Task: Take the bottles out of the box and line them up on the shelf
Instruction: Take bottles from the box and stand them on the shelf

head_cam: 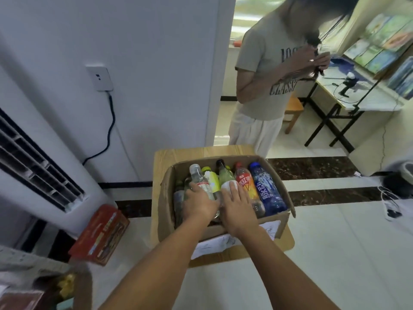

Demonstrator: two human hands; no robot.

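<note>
An open cardboard box (283, 193) sits on a small wooden table (161, 166) and holds several bottles lying side by side. Among them are a clear bottle with a white cap (199, 177), a yellow-green bottle (212, 180), a pale green bottle with a white label (225, 177), a red-orange bottle (244, 182) and a blue bottle (268, 191). My left hand (199, 202) lies over the clear bottle, fingers curled around it. My right hand (238, 202) rests flat, fingers spread, on the pale green bottle and the red-orange one. No shelf is in view.
A person in a grey T-shirt (266, 77) stands just behind the table. A white air conditioner (44, 157) stands at left with a red box (100, 233) on the floor beside it. A desk (366, 101) and wooden stool (293, 108) stand at the back right.
</note>
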